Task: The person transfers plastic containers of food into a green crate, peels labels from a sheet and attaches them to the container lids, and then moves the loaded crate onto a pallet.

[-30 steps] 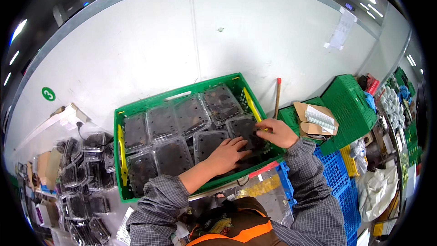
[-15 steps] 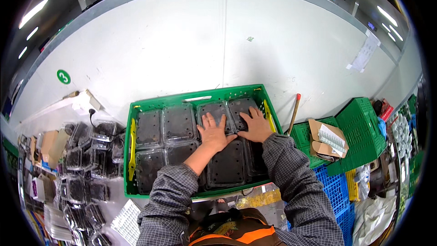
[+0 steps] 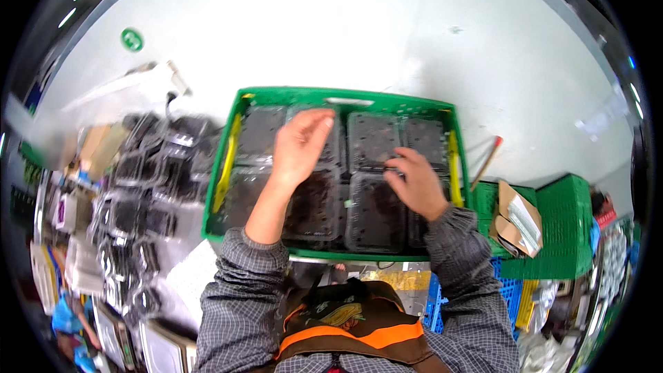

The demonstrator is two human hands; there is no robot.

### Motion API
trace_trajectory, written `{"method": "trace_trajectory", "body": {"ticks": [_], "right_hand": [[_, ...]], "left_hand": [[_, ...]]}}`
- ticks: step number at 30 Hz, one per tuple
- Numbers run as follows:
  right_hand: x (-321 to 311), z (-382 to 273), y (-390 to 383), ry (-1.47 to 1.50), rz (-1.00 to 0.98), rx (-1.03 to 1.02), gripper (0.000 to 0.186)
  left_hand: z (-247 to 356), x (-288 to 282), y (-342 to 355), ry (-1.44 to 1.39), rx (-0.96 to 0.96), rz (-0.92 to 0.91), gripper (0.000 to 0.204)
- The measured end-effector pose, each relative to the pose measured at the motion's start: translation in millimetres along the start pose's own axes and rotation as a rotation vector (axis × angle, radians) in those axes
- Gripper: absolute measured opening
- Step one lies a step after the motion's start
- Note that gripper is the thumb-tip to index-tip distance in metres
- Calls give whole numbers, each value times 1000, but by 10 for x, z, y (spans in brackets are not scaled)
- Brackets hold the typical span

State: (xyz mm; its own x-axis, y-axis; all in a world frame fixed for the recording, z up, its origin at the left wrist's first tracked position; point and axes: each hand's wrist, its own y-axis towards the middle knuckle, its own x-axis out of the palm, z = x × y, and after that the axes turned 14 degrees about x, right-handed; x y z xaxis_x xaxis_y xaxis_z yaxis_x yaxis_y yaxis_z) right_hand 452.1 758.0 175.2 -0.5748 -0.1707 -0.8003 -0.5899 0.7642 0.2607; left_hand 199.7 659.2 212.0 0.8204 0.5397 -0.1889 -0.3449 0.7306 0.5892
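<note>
A green plastic crate (image 3: 298, 94) stands in front of me, filled with several clear-lidded dark trays (image 3: 376, 138) laid in two rows. My left hand (image 3: 298, 146) is above the trays left of the middle, its fingers drawn together toward the thumb; no object shows in them. Over the right part of the crate, my right hand (image 3: 418, 183) has its fingers apart, just above or touching the lids; which of these I cannot tell. It covers part of the trays beneath. Yellow handles (image 3: 454, 168) line the crate's two short sides.
Many clear-lidded dark containers (image 3: 131, 217) are heaped on the left. To the right are a stick with a red tip (image 3: 487, 162), more green crates (image 3: 559, 231), a torn cardboard box (image 3: 507, 211) and blue crates (image 3: 512, 293). A white wall (image 3: 359, 34) rises behind.
My hands have come apart. The left one has lifted from the lids and drawn its fingers together; the right one is no longer pressed flat. The whole view has shifted and tilted.
</note>
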Motion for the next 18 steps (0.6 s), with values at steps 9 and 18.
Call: {"method": "trace_trajectory", "body": {"ticks": [9, 18], "right_hand": [[91, -1431, -801, 579, -239, -52, 5], [882, -2592, -1074, 1218, -1183, 164, 15]], "left_hand": [[517, -1076, -1817, 116, -64, 766, 15], [-766, -2931, -4776, 786, -539, 1291, 18]]}}
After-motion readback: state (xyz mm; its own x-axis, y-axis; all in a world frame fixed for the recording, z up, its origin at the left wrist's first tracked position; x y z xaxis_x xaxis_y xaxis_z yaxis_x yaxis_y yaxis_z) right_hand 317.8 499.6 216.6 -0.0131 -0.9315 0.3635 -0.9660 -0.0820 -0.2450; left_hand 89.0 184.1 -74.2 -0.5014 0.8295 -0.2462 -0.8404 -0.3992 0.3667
